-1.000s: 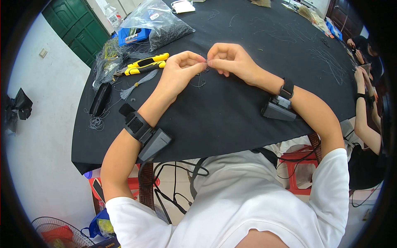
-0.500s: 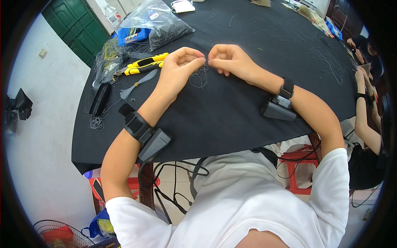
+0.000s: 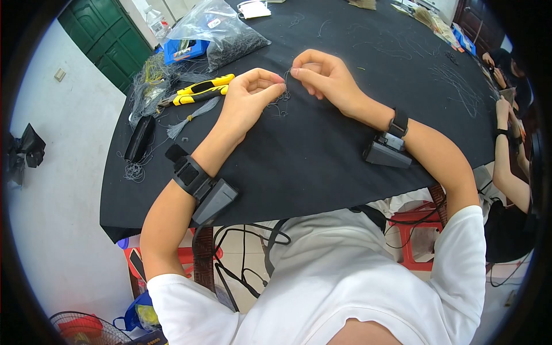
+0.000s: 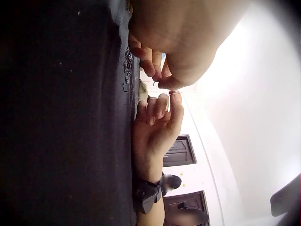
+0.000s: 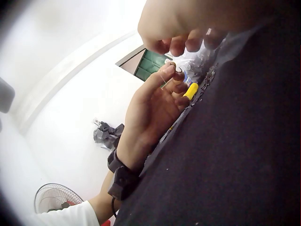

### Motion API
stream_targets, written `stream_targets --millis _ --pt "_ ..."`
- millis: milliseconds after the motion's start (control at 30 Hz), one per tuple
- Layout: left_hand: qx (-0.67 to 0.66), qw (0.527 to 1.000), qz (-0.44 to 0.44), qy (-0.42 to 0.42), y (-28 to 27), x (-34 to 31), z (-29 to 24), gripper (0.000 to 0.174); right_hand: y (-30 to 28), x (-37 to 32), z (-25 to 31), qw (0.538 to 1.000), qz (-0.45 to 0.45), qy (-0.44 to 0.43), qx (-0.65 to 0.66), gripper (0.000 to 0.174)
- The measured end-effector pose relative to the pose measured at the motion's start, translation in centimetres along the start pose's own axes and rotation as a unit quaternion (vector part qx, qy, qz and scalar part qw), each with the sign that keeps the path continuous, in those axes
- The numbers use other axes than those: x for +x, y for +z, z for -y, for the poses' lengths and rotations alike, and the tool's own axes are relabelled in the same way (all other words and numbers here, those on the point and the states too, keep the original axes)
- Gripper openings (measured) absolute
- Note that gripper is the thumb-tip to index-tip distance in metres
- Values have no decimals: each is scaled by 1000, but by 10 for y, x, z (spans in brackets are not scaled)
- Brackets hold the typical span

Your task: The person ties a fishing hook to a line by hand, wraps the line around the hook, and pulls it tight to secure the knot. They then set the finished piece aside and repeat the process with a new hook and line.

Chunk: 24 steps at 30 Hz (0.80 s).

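Note:
Thumb and forefinger of my left hand (image 3: 248, 104) pinch a small curved hook (image 5: 178, 69), whose bend sticks out past the fingertips. Just to the right, my right hand (image 3: 332, 83) pinches a thin clear line (image 4: 164, 97), which crosses in front of its curled fingers in the left wrist view. A narrow gap separates the two hands above the black cloth. Fine loops of thread (image 3: 282, 105) show below the left fingertips in the head view. In the right wrist view the left hand (image 5: 153, 110) faces the camera.
On the black-covered table (image 3: 276, 178), yellow-black pliers (image 3: 201, 92), a tied thread bundle (image 3: 191, 118) and a black case (image 3: 140, 140) lie left. Behind are a clear bag of dark pieces (image 3: 233, 49) and a blue box (image 3: 185, 50). Loose strands (image 3: 460, 89) lie right.
My right hand has risen slightly and moved a little away from the left, its fingers higher than before. The left hand stays nearly in place; the loops beneath it have shifted shape.

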<state>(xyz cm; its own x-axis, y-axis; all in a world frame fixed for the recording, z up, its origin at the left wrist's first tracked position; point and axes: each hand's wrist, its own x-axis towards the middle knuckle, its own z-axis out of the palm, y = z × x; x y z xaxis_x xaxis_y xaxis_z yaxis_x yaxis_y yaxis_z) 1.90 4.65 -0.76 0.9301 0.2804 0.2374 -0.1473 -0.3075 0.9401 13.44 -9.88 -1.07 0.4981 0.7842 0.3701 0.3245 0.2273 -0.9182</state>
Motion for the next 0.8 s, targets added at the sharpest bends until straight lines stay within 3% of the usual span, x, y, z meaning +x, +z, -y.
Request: stream_targets --millis 167,367,700,800 --pt "-26 999 -18 24 -1 2 -3 14 0 1 -7 999 6 34 -21 12" --pt "-27 999 -20 2 -1 1 -4 13 2 0 -5 995 97 4 -25 10" --pt "-15 996 92 14 0 1 0 12 1 1 -4 1000 20 -12 -11 13" --pt "-33 996 79 37 0 2 3 13 1 1 -6 1000 24 -6 -11 15"
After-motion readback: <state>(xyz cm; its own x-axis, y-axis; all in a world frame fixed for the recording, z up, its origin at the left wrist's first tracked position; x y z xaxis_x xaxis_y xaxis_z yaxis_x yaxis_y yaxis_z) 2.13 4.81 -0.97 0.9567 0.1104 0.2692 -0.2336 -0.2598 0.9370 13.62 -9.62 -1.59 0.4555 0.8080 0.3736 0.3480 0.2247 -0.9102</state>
